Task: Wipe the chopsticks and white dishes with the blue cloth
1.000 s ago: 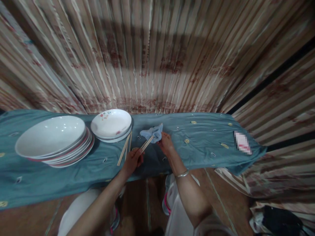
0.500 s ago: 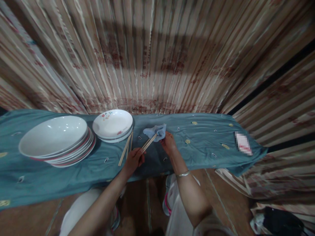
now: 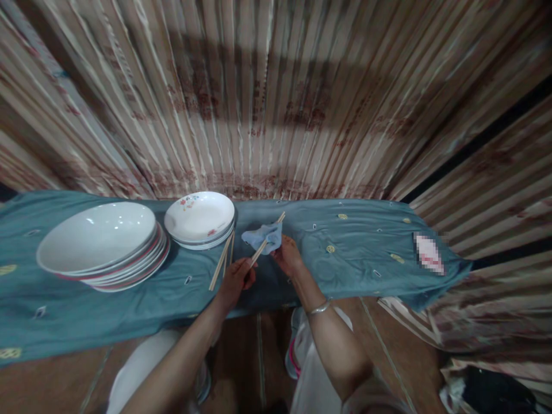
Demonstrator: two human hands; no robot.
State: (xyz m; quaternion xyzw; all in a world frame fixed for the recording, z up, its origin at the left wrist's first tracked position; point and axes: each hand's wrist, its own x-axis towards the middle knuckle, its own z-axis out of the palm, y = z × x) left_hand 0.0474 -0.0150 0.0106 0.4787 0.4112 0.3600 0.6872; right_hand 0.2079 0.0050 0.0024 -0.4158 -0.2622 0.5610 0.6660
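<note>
Our left hand (image 3: 236,279) pinches the chopsticks (image 3: 264,246) by their near ends, and our right hand (image 3: 287,257) clasps the blue cloth (image 3: 263,236) around them above the surface (image 3: 345,241). A loose pinch may let one slip.

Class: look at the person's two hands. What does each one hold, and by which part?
The left hand grips wooden chopsticks by their near, lower end. The right hand pinches a small blue cloth at its near edge, wrapped around the chopsticks' upper part.

Pale blue cloth (image 3: 264,236), teal tablecloth (image 3: 353,236) with gold motifs
</note>
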